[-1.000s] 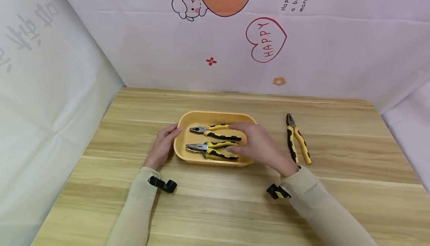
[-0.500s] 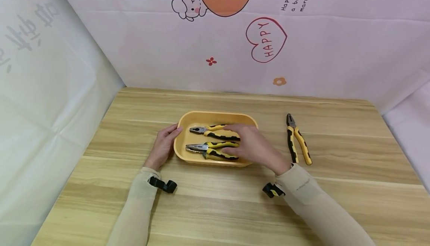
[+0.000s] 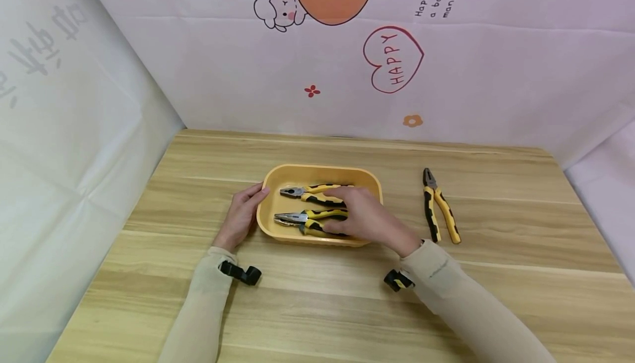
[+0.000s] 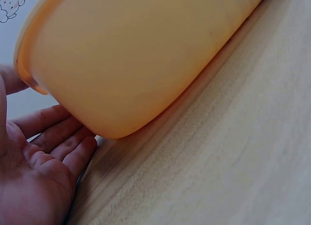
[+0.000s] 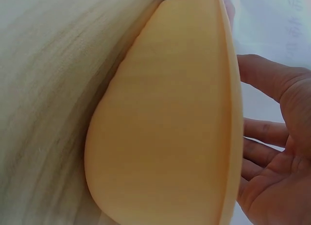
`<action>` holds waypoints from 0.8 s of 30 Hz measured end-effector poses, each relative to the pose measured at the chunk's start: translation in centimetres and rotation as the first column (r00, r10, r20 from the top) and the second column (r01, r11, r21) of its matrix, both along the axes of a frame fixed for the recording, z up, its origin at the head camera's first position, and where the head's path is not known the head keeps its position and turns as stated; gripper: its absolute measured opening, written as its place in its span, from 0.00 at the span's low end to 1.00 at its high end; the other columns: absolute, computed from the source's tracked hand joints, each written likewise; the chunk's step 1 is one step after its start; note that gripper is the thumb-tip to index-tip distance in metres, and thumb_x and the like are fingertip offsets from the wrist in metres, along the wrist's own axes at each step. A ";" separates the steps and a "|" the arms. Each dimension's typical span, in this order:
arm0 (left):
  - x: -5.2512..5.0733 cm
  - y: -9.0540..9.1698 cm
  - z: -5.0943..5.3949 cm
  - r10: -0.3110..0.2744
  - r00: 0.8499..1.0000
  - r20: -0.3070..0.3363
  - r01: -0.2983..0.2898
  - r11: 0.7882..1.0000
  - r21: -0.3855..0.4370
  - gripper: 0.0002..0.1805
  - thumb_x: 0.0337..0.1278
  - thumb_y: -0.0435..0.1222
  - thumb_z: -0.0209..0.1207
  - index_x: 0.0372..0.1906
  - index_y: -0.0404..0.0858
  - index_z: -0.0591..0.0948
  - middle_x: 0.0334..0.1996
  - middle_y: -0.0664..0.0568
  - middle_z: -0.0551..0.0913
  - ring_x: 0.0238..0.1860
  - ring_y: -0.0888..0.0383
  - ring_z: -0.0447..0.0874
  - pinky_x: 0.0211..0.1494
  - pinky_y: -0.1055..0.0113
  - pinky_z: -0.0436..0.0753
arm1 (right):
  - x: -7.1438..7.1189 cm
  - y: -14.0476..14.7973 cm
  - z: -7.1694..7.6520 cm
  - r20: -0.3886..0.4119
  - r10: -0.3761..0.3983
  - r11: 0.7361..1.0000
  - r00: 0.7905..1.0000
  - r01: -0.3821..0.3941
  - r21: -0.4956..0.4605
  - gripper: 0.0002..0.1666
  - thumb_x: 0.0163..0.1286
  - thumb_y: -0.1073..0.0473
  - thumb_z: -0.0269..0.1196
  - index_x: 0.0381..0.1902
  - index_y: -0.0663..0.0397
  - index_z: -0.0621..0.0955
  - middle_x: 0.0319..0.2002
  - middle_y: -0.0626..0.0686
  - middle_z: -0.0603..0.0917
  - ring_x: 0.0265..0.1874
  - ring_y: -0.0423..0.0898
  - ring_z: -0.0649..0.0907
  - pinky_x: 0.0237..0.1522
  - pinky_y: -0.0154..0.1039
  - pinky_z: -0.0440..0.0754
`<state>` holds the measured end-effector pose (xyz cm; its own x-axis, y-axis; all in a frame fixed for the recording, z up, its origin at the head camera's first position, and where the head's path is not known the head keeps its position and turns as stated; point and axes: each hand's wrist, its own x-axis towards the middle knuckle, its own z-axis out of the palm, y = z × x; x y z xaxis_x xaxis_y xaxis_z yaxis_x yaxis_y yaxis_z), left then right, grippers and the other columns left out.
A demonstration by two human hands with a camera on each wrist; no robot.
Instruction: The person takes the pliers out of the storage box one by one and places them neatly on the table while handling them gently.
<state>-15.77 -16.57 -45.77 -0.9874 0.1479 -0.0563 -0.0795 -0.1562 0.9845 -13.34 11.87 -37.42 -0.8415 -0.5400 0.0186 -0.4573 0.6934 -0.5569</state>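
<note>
A yellow plastic box (image 3: pixel 322 173) sits on the table. My left hand (image 3: pixel 240 214) grips its left end, thumb over the rim and fingers along the outer wall, as the left wrist view (image 4: pixel 43 171) confirms. Inside lie combination pliers (image 3: pixel 294 191) toward the back and long-nose pliers (image 3: pixel 297 217) in front, both with yellow-black handles. Another tool's jaw peeks out beneath the long-nose pliers. My right hand (image 3: pixel 367 214) reaches into the box over the handle ends, thumb and fingers apart. The box wall hides its fingertips in the right wrist view.
Another pair of yellow-black combination pliers (image 3: pixel 436 206) lies on the wooden table (image 3: pixel 317 308), right of the box. A white printed cloth (image 3: pixel 223 76) hangs behind the table, and a white sheet (image 3: pixel 74 131) stands at the left.
My right hand has moved left and deeper over the plier handles, covering more of them. The left hand, the box and the tools have stayed in place.
</note>
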 end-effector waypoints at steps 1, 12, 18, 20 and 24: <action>0.0 0.0 0.0 0.000 1.000 0.000 0.000 1.000 -0.001 0.26 0.76 0.35 0.53 0.69 0.22 0.68 0.69 0.31 0.70 0.68 0.40 0.72 0.65 0.62 0.79 | 0.0 -0.1 -0.1 0.003 0.004 1.000 1.000 -0.004 -0.002 0.40 0.59 0.51 0.77 0.66 0.63 0.78 0.60 0.58 0.82 0.60 0.55 0.81 0.61 0.52 0.81; 0.0 0.0 0.0 0.002 1.000 0.002 -0.002 1.000 -0.008 0.26 0.76 0.35 0.53 0.69 0.22 0.69 0.68 0.31 0.71 0.66 0.40 0.74 0.64 0.62 0.80 | 0.1 -0.8 -0.8 -0.001 0.017 1.000 1.000 -0.017 0.025 0.39 0.58 0.51 0.78 0.63 0.61 0.80 0.60 0.56 0.83 0.61 0.55 0.80 0.68 0.56 0.71; 0.0 0.0 -0.1 0.005 1.000 -0.001 -0.005 1.000 -0.008 0.26 0.76 0.35 0.53 0.69 0.22 0.69 0.68 0.31 0.71 0.66 0.41 0.74 0.64 0.63 0.80 | 0.1 -1.2 -1.0 0.005 0.020 0.999 1.000 -0.020 0.025 0.39 0.56 0.52 0.80 0.63 0.62 0.80 0.59 0.56 0.84 0.60 0.53 0.80 0.65 0.52 0.77; 0.0 0.0 -0.1 0.006 1.000 -0.002 -0.006 1.000 -0.007 0.26 0.76 0.35 0.53 0.69 0.22 0.69 0.68 0.31 0.71 0.67 0.41 0.73 0.64 0.62 0.80 | 0.1 -1.3 -1.1 0.003 0.019 0.999 1.000 -0.019 0.033 0.40 0.56 0.53 0.80 0.63 0.62 0.80 0.59 0.56 0.84 0.60 0.53 0.81 0.64 0.51 0.78; 0.0 0.0 0.0 0.005 1.000 -0.001 -0.005 1.000 -0.007 0.26 0.76 0.35 0.53 0.69 0.22 0.69 0.69 0.32 0.70 0.68 0.41 0.72 0.65 0.62 0.79 | 0.0 -1.4 -1.4 0.002 0.022 0.999 1.000 -0.023 0.040 0.39 0.55 0.54 0.80 0.63 0.63 0.80 0.59 0.57 0.84 0.59 0.53 0.81 0.63 0.49 0.79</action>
<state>-15.77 -16.58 -45.76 -0.9882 0.1426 -0.0560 -0.0775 -0.1501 0.9856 -13.30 10.50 -38.82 -0.8291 -0.5591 -0.0047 -0.4720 0.7045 -0.5300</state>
